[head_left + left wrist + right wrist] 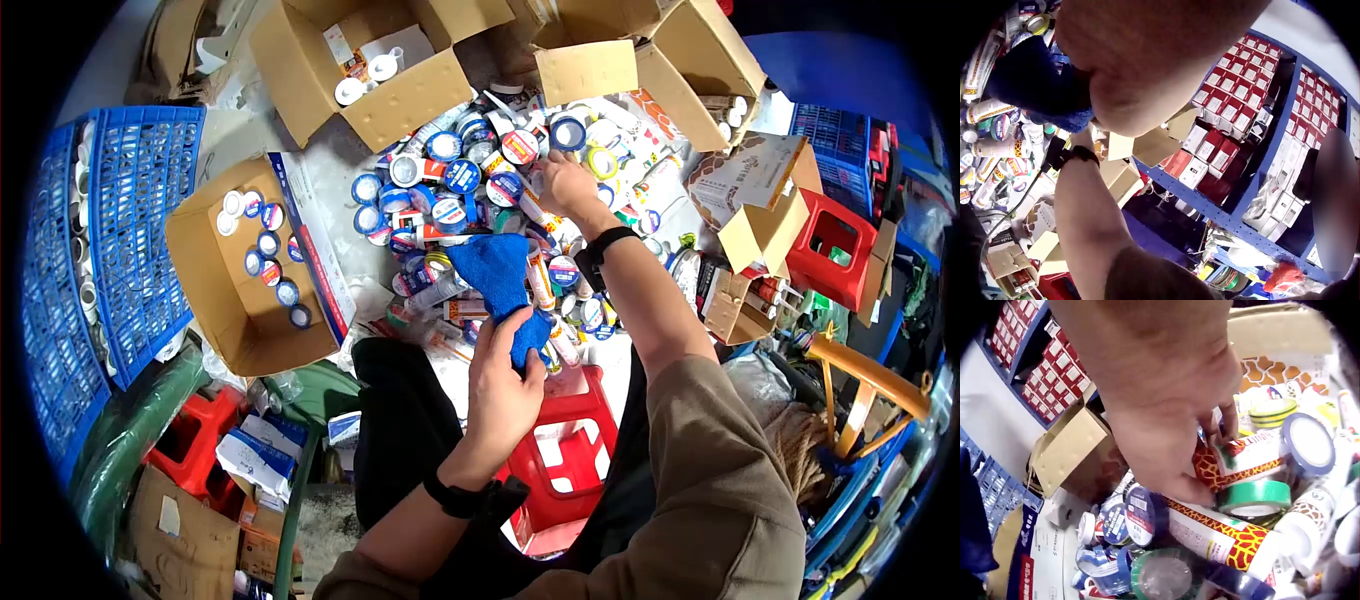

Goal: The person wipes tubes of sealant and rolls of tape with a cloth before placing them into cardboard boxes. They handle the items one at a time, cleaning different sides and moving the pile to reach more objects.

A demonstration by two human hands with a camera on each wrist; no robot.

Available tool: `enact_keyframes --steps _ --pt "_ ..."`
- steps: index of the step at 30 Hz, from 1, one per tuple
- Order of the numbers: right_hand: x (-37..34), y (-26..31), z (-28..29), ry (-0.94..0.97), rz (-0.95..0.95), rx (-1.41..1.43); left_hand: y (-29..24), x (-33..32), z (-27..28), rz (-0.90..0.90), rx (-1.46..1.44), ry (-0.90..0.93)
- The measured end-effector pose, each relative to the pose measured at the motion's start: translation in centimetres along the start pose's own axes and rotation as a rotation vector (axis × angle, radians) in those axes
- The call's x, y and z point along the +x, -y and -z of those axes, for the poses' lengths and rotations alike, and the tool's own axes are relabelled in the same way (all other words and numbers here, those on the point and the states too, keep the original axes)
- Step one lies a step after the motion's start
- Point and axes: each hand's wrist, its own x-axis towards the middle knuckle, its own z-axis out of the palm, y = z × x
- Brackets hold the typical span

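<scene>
My left hand (503, 385) grips a blue cloth (492, 268), its fabric bunched and standing up over the near side of a heap of tape rolls and sealant tubes. In the left wrist view the cloth (1035, 81) looks dark blue and thick. My right hand (572, 187) reaches into the heap. Seen from the right wrist, its thumb and fingers curl about the end of a sealant tube (1247, 456) with a giraffe-like red and yellow pattern. A green tape roll (1255, 497), a second patterned tube (1222, 537) and a blue-edged roll (1309, 444) lie close by.
At the left, a carton (215, 325) contains several tape rolls. Another open carton (415, 105) stands at the back, beside a third carton (690, 85). Blue crates (150, 230) flank the left side. A red stool (575, 450) stands between the knees. Boxes fill the shelves (1229, 219).
</scene>
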Motion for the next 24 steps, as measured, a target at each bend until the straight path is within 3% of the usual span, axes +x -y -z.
enact_keyframes --steps 3,5,10,14,15,19,21,22,23,24 --pt "-2.0 -0.3 1.0 -0.037 0.064 -0.017 -0.4 -0.7 0.3 -0.060 0.006 -0.014" --pt "-4.0 -1.0 2.7 0.046 0.116 -0.005 -0.7 -1.3 0.4 -0.064 -0.003 -0.019" --pt "-9.7 -3.8 6.7 -0.051 0.203 -0.014 -0.9 -2.4 0.8 -0.175 0.074 -0.036" --pt "-15.2 -6.1 10.7 -0.249 0.327 0.082 -1.0 -3.8 1.3 -0.261 0.127 -0.083" --pt "-16.7 -6.4 12.0 -0.217 0.303 0.088 -0.9 -4.1 1.4 -0.288 0.139 -0.103" --pt "-26.4 -6.7 18.3 -0.417 0.474 0.050 -1.0 -6.3 1.5 -0.315 0.154 -0.133" --pt "-33.2 -6.5 21.8 -0.448 0.441 0.130 -1.3 -8.3 1.6 -0.325 -0.062 -0.096" --pt "-36.9 -6.4 23.3 -0.498 0.471 0.175 0.5 -7.9 1.2 -0.493 -0.097 -0.137" --pt "-40.5 -6.6 25.2 -0.561 0.500 0.214 -1.5 -10.4 0.9 -0.446 -0.321 -0.079" --pt "-44.6 -6.5 27.0 -0.591 0.536 0.261 -3.4 -12.5 0.6 -0.526 -0.407 -0.046"
